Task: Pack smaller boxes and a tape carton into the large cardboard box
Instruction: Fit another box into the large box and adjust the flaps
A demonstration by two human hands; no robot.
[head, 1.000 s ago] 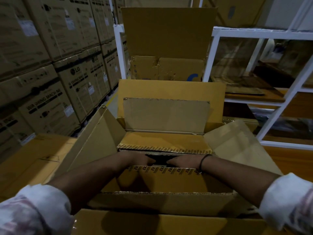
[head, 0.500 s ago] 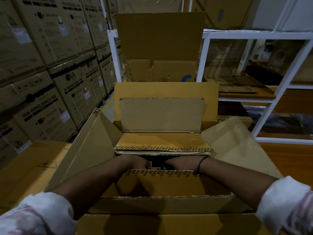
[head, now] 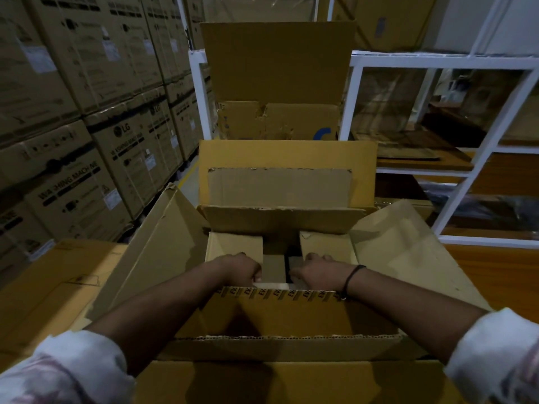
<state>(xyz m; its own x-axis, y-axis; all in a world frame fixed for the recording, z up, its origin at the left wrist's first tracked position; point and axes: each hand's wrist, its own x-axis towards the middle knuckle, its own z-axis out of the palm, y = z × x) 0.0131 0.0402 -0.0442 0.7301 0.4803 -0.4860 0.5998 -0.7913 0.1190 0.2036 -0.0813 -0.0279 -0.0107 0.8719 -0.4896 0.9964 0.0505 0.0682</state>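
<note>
Stacked cartons (head: 73, 176) behind | large cardboard box (head: 163, 243) open | left hand (head: 239, 268), right hand (head: 319, 271) on smaller box (head: 233, 243) flaps | fingertips hidden — grip unreadable

Single head-worn wide-angle view, forward and steeply down, close over the large cardboard box (head: 163, 258) at arm's reach.

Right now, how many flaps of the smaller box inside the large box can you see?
4: far flap raised, left flap and right flap folded inward, held by the left hand and right hand, near flap folded outward. None looks hidden.
</note>
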